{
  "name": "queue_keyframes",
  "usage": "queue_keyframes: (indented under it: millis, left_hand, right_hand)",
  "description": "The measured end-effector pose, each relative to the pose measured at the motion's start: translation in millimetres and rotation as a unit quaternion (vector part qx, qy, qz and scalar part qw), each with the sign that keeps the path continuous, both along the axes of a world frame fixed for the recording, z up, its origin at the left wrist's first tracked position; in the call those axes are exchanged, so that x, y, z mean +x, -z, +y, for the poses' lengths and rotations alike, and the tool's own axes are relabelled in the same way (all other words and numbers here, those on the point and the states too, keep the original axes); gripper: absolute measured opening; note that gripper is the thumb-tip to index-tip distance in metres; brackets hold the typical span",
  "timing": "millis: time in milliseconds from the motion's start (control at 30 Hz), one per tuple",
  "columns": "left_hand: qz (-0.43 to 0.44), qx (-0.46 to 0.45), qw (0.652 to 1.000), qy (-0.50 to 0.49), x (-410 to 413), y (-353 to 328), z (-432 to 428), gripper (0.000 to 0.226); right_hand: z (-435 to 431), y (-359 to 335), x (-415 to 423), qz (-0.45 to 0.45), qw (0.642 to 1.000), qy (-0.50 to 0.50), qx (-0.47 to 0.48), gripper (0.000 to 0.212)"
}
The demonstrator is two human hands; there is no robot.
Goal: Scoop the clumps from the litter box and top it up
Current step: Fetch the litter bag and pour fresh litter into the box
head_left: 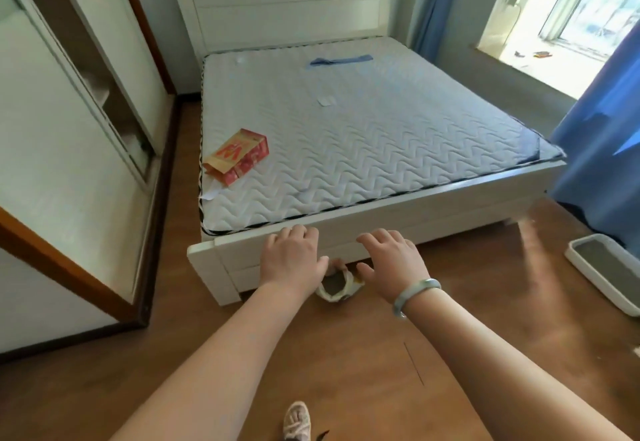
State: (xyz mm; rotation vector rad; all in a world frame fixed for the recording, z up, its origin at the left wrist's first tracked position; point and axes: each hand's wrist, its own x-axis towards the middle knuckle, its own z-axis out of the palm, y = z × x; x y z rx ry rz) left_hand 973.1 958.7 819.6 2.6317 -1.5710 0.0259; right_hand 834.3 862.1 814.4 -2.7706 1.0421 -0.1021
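A white litter box [575,258] holding grey litter sits on the wooden floor at the right edge. An open white bag [335,287] with grey contents stands on the floor against the foot of the bed. My left hand [292,255] and my right hand [393,260], which wears a pale green bangle, hover over the bag with fingers spread. Neither hand holds anything; the bag's mouth shows between them. No scoop is in view.
A white bed [346,229] with a bare quilted mattress fills the middle; a red and gold box [239,155] lies on its near left corner. A sliding-door wardrobe [69,163] lines the left. Blue curtains [602,111] and a window are at right. My foot [297,420] shows below.
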Motion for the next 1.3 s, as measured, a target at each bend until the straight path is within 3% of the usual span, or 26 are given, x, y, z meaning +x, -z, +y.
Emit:
queue_keyframes:
  millis: [533, 833, 1033, 1300]
  left_hand:
    - [0.010, 0.058, 0.997, 0.052, 111, 73, -170, 0.046]
    - [0.018, 0.078, 0.995, 0.055, 125, 142, -217, 0.045]
    - [0.040, 0.103, 0.993, 0.034, 120, 254, -236, 0.044]
    - [0.060, 0.092, 0.994, 0.018, 130, 472, -265, 0.048]
  right_hand:
    - [-146, 75, 96, 0.007, 0.996, 0.065, 0.061, 0.046]
    - [-205, 143, 116, 0.028, 0.996, 0.045, 0.075, 0.045]
    - [-236, 254, 115, 0.030, 0.993, 0.032, 0.109, 0.037]
    - [-269, 471, 133, 0.018, 0.989, 0.033, 0.144, 0.041]
